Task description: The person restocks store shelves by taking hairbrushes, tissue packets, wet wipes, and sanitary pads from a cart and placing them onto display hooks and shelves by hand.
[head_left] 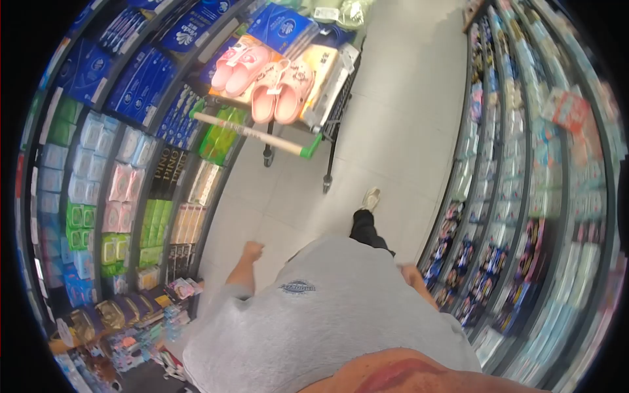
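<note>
My left hand [253,249] hangs beside the grey shirt with its fingers curled in and no object showing in it. Low on the other side, my right hand [411,274] is small and blurred, close to the right-hand shelves; its fingers do not show clearly. Ahead stands a shopping cart with a pale handle bar [255,133] with green ends, touched by neither hand. On top of its load lie pink clogs [283,92] and another pink pair [241,67]. Blue tissue packs [283,27] are stacked behind them.
Shelves with blue packs [141,85], green packs [156,223] and pink packs [120,183] line the left. Shelves of small packaged goods [485,262] run along the right. Pale floor tiles [400,98] lie between; one shoe [371,198] is stepping forward.
</note>
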Tool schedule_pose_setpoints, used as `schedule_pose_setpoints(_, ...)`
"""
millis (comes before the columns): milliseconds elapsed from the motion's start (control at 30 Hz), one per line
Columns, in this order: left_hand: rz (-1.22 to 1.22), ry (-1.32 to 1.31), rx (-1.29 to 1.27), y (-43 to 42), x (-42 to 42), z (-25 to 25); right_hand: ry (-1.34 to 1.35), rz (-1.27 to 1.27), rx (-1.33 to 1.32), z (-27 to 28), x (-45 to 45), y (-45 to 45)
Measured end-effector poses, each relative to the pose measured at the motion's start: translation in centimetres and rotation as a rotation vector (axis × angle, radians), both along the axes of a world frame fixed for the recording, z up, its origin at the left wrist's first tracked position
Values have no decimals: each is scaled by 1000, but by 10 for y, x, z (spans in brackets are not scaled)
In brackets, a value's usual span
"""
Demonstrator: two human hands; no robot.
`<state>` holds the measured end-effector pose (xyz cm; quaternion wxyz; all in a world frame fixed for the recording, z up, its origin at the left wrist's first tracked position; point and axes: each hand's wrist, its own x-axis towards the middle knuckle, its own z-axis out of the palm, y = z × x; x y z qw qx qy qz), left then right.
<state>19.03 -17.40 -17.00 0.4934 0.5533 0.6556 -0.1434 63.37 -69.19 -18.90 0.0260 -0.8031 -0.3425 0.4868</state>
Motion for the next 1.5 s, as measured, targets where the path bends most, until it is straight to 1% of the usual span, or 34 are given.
schedule_pose_setpoints(67, 343, -3, 55, 7, 3, 32, 162, -78, -140, -6, 35, -19)
schedule_pose_setpoints(100, 479, 19, 70, 14, 5, 37, 119, -101, -149, 10, 70, -8)
schedule_pose_setpoints(133, 566, -29, 169, 15, 14, 56, 83, -129, -163, 25, 101, -4)
schedule_pose_setpoints(200, 735, 115, 271, 36, 27, 64, 19, -185, -190, 48, 156, 6)
schedule_pose_setpoints(233, 752, 121, 275, 49, 40, 75, -7, -212, -201, 57, 178, 16)
schedule_pose_setpoints(300, 554, 401, 599, 83, 66, 109, -266, 71, -58, -49, 248, -13)
schedule_pose_setpoints(333, 474, 371, 992, 108, 68, 104, -232, -300, 134, -70, 293, -2)
schedule_pose_setpoints(367, 233, 492, 966, 136, 72, 118, -347, -135, 209, -52, 333, 35)
schedule_pose_setpoints(400, 122, 755, 1030, 151, 104, 144, -485, 24, 280, -34, 374, 73)
schedule_pose_setpoints(433, 583, 520, 1099, 173, 143, 171, -22, -805, 196, 25, 400, 137)
schedule_pose_setpoints(467, 800, 24, 1068, 173, 209, 235, 32, -932, 372, 2, 434, 168)
schedule_pose_setpoints(500, 931, -128, 1145, 217, 209, 211, 35, -957, 494, 45, 447, 218)
schedule_pose_setpoints(533, 902, -375, 1182, 221, 258, 241, 48, -925, 577, 84, 456, 264)
schedule_pose_setpoints(567, 821, -534, 1173, 233, 289, 255, 77, -868, 660, 100, 467, 302)
schedule_pose_setpoints(600, 767, -613, 1124, 234, 334, 285, 113, -810, 743, 112, 474, 338)
schedule_pose_setpoints(633, 551, -518, 1266, 237, 370, 302, 84, -717, 794, 132, 475, 372)
schedule_pose_setpoints(667, 506, -610, 1207, 237, 410, 325, 52, -630, 849, 152, 474, 404)
schedule_pose_setpoints(733, 347, -645, 1230, 259, 460, 338, 13, -458, 957, 180, 475, 462)
schedule_pose_setpoints(800, 270, -699, 1275, 270, 515, 367, -86, -302, 1062, 248, 466, 517)
schedule_pose_setpoints(867, 240, -677, 1314, 295, 549, 373, -88, -198, 1144, 301, 465, 570)
schedule_pose_setpoints(933, 198, -646, 1369, 325, 577, 381, -99, -110, 1139, 359, 466, 620)
schedule_pose_setpoints(967, 227, -653, 1365, 342, 589, 383, -162, -32, 1125, 383, 469, 645)
schedule_pose_setpoints(1000, 163, -632, 1411, 359, 599, 384, -219, 46, 1108, 401, 472, 670)
schedule_pose_setpoints(1067, 92, -539, 1434, 376, 615, 387, -353, 206, 1222, 423, 475, 721)
schedule_pose_setpoints(1100, 82, -476, 1421, 385, 625, 392, -346, 221, 1211, 432, 474, 744)
schedule_pose_setpoints(1167, -18, -425, 1459, 409, 637, 388, -456, 355, 1320, 444, 471, 785)
schedule_pose_setpoints(1200, -18, -409, 1480, 422, 645, 384, -453, 361, 1316, 444, 470, 806)
schedule_pose_setpoints(1267, -4, -393, 1495, 437, 659, 377, -503, 480, 1274, 445, 470, 845)
schedule_pose_setpoints(1300, -38, -386, 1551, 443, 664, 376, -500, 490, 1269, 445, 469, 862)
schedule_pose_setpoints(1367, -70, -367, 1594, 447, 670, 387, -518, 530, 1236, 442, 467, 893)
schedule_pose_setpoints(1400, -111, -361, 1408, 447, 671, 396, -550, 576, 1309, 439, 468, 907)
schedule_pose_setpoints(1433, -149, -353, 1224, 446, 670, 407, -536, 585, 1303, 439, 468, 918)
schedule_pose_setpoints(1467, -228, -428, 1179, 448, 669, 415, -461, 611, 1199, 440, 467, 928)
schedule_pose_setpoints(1500, -218, -417, 1175, 451, 670, 418, -387, 637, 1095, 439, 466, 937)
